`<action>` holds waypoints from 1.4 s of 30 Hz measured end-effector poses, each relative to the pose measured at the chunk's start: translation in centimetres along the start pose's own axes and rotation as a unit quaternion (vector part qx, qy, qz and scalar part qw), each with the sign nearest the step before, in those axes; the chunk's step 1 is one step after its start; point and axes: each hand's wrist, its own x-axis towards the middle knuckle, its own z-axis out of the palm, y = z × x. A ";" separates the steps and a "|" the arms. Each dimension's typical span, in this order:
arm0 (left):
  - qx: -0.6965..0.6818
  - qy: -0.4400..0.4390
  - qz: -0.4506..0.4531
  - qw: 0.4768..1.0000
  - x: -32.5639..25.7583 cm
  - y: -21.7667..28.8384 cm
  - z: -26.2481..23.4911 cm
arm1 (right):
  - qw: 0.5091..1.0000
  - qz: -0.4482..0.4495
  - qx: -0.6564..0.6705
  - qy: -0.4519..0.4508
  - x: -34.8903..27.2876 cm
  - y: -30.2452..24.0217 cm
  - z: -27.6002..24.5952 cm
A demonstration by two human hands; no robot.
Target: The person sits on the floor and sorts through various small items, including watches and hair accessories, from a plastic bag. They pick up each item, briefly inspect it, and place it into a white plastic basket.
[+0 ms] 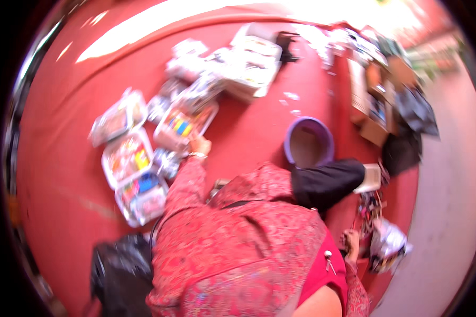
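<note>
My left hand [200, 143] reaches forward to the near right edge of a white plastic basket [210, 117] that holds colourful small packets, some yellow and blue. Its fingers are smeared by motion, so I cannot make out whether they grip the rim or a packet. Low on the right, my right hand [350, 241] has its fingers curled in, beside a heap of small dark and reddish items [370, 205] and a whitish plastic bag [387, 238]. Whatever those fingers hold is too blurred to name.
Two more white baskets [107, 158] of packets stand at left, with clear bags around them. A purple bucket [330, 142] sits ahead of my dark-clad knee. Cardboard boxes [358, 90] line the right edge of the red floor covering [63, 174]. A black plastic bag [119, 269] lies lower left.
</note>
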 end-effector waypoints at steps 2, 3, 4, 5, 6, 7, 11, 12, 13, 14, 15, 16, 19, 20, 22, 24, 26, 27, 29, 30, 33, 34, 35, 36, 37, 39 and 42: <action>0.027 -0.180 0.021 0.983 1.6 7.8 -2.8 | 0.999 -0.036 -0.013 0.032 0.0 -0.4 0.1; -0.013 -0.187 0.064 0.980 3.2 9.7 -2.7 | 0.997 -0.045 -0.041 0.048 1.7 -2.2 1.3; -0.044 -0.199 0.102 0.974 4.7 10.4 -1.7 | 0.998 -0.034 -0.012 0.055 2.3 -3.4 2.4; -0.070 -0.223 0.148 0.961 6.1 12.3 -0.4 | 0.997 -0.029 -0.024 0.068 1.1 -4.1 2.7; -0.096 -0.248 0.192 0.945 7.3 15.2 0.2 | 0.996 -0.028 -0.016 0.082 0.6 -3.6 2.7; -0.111 -0.247 0.275 0.922 7.3 18.8 0.6 | 0.994 -0.030 -0.009 0.103 -0.5 -4.0 2.8; -0.175 -0.247 0.506 0.807 -3.6 33.1 -2.0 | 0.986 -0.053 -0.035 0.156 -3.9 -2.5 1.0; -0.202 -0.259 0.565 0.757 -5.8 35.0 -2.3 | 0.984 -0.059 -0.056 0.157 -4.5 -1.7 1.0; -0.169 -0.261 0.611 0.728 -9.5 37.4 -3.3 | 0.978 -0.082 -0.087 0.172 -4.8 -0.1 0.6; -0.131 -0.259 0.660 0.693 -12.2 39.5 -4.4 | 0.971 -0.107 -0.109 0.183 -4.3 1.4 0.8; -0.187 -0.341 0.605 0.695 -13.1 40.8 -3.3 | 0.926 -0.186 -0.224 0.240 -3.4 2.0 1.2; -0.238 -0.427 0.539 0.686 -14.5 41.8 -1.7 | 0.924 -0.178 -0.224 0.253 -2.8 2.3 1.6; -0.203 -0.393 0.668 0.599 -22.5 46.1 -3.8 | 0.930 -0.148 -0.220 0.253 -2.6 2.3 1.6; -0.190 -0.407 0.677 0.582 -24.5 46.9 -4.2 | 0.945 -0.129 -0.196 0.226 -2.6 1.6 1.7; -0.173 -0.427 0.710 0.533 -29.2 48.6 -4.7 | 0.951 -0.047 -0.192 0.238 -3.4 1.9 2.0; -0.134 -0.433 0.729 0.513 -32.0 49.8 -3.0 | 0.953 -0.021 -0.210 0.219 -5.0 1.4 2.2; -0.113 -0.430 0.752 0.486 -35.4 51.2 -0.7 | 0.948 -0.001 -0.231 0.218 -5.4 1.7 2.1; -0.104 -0.428 0.761 0.477 -37.1 51.6 0.4 | 0.946 0.004 -0.241 0.217 -5.4 2.0 2.2; -0.102 -0.570 0.635 0.512 -40.2 52.2 3.5 | 0.941 -0.001 -0.221 0.258 -5.0 1.6 2.0; -0.087 -0.695 0.474 0.534 -41.4 51.9 6.0 | 0.936 -0.006 -0.189 0.298 -5.5 0.9 1.8; -0.161 -0.809 0.079 0.560 -43.2 49.5 14.9 | 0.916 -0.062 -0.019 0.396 -5.9 -2.1 -0.6; -0.138 -0.805 0.056 0.575 -44.7 49.0 16.3 | 0.899 -0.075 0.048 0.429 -5.7 -2.2 -1.6; -0.123 -0.802 0.032 0.584 -45.8 48.4 16.8 | 0.869 -0.136 0.086 0.469 -5.5 -2.5 -2.3; -0.106 -0.789 0.013 0.604 -46.2 48.0 17.6 | 0.831 -0.205 0.132 0.500 -4.8 -3.0 -2.4; -0.077 -0.843 -0.052 0.531 -45.8 48.0 19.1 | 0.825 -0.243 0.135 0.493 -4.1 -4.0 -2.4; -0.155 -0.917 0.079 0.358 -48.5 44.7 19.8 | 0.827 -0.297 0.223 0.423 -1.5 -4.8 -1.4; -0.178 -0.941 -0.051 0.284 -52.1 46.9 13.3 | 0.787 -0.323 0.165 0.499 0.3 -3.9 -1.7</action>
